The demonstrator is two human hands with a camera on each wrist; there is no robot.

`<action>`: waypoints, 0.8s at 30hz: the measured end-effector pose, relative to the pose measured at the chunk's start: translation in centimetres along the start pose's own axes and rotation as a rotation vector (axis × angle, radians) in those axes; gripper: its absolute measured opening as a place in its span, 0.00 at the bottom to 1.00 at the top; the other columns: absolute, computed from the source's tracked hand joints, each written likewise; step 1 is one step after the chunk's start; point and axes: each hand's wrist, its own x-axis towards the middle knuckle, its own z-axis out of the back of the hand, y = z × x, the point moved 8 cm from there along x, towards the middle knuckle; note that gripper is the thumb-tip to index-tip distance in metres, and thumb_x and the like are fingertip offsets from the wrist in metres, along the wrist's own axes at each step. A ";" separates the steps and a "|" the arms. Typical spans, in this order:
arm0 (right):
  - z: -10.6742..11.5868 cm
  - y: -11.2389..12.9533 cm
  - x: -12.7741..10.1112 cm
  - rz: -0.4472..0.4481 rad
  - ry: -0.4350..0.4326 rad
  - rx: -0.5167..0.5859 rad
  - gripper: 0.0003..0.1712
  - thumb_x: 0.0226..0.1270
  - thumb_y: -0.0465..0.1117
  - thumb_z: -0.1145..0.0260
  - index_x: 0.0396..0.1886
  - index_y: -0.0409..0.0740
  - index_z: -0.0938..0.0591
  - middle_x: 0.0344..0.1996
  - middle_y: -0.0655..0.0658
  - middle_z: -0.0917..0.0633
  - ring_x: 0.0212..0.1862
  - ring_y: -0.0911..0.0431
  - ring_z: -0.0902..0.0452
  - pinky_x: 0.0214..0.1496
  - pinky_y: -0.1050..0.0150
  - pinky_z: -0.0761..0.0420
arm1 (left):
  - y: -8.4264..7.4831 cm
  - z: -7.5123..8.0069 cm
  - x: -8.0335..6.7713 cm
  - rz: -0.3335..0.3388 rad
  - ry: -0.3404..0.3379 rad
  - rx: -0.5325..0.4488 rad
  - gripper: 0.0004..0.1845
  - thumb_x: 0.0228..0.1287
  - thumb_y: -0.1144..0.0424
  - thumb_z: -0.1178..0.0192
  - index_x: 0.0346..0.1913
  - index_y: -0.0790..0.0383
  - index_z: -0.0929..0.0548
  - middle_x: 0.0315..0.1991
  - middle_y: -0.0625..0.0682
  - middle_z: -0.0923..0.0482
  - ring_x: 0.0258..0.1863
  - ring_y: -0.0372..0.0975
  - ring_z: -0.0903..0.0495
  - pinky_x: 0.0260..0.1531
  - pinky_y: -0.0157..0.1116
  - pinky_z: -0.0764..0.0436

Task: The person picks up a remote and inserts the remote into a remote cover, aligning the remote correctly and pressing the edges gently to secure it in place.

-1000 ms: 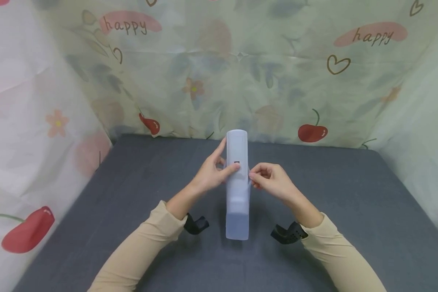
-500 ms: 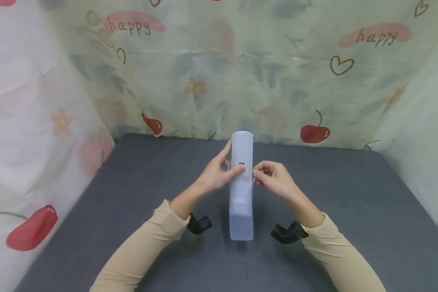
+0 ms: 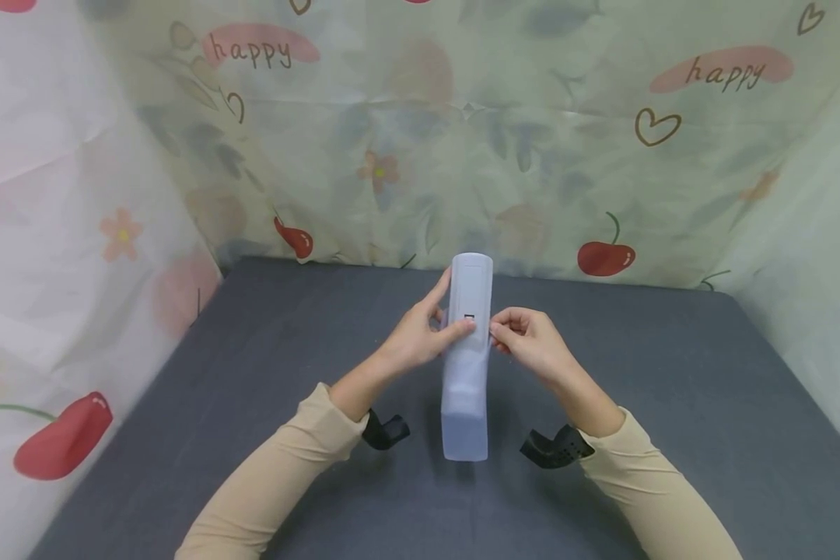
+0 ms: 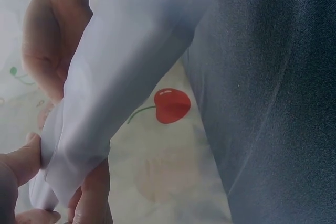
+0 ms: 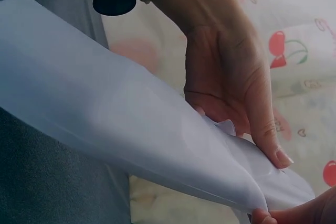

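Observation:
A long, pale blue translucent soft sleeve (image 3: 466, 381) stands tilted above the grey table (image 3: 672, 404), its lower end near the tabletop. My left hand (image 3: 423, 336) grips its upper part from the left, thumb on the front beside a small dark square opening, index finger along the side. From the right, my right hand (image 3: 521, 341) pinches the sleeve's edge at the same height. In the left wrist view the sleeve (image 4: 121, 77) runs between my left hand's fingers (image 4: 18, 161) and my right hand (image 4: 47, 51). The right wrist view shows the sleeve (image 5: 115, 129) with my left hand (image 5: 226, 77) wrapped on it.
Printed cloth with cherries and "happy" lettering (image 3: 532, 155) walls in the table at the back and on both sides. Black wrist mounts (image 3: 385, 430) (image 3: 553, 447) sit under both beige sleeves. Nothing else lies on the grey surface.
Both hands and the sleeve have drifted slightly to the right in the head view. The grip of each hand is the same.

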 end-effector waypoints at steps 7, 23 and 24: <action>-0.4 0.3 0.3 0.065 0.083 0.023 0.08 0.71 0.33 0.49 0.39 0.30 0.28 0.29 0.44 0.24 0.31 0.59 0.28 0.38 0.65 0.24 | -0.6 0.4 0.0 -0.038 -0.041 0.019 0.44 0.63 0.56 0.40 0.74 0.43 0.57 0.30 0.58 0.26 0.23 0.39 0.27 0.23 0.31 0.24; 0.0 -0.3 0.6 -0.051 0.126 0.145 0.38 0.70 0.52 0.45 0.71 0.47 0.52 0.55 0.25 0.26 0.34 0.51 0.15 0.40 0.54 0.16 | -0.2 -0.9 -0.1 -0.064 -0.013 0.107 0.45 0.60 0.55 0.37 0.74 0.42 0.54 0.30 0.58 0.23 0.26 0.39 0.26 0.24 0.31 0.25; 0.0 -0.3 0.7 -0.048 0.124 0.149 0.39 0.70 0.52 0.45 0.71 0.48 0.53 0.54 0.25 0.26 0.33 0.51 0.15 0.39 0.53 0.16 | -0.3 -1.0 -0.1 -0.064 -0.010 0.109 0.45 0.60 0.55 0.37 0.74 0.41 0.54 0.31 0.59 0.23 0.26 0.40 0.25 0.24 0.31 0.24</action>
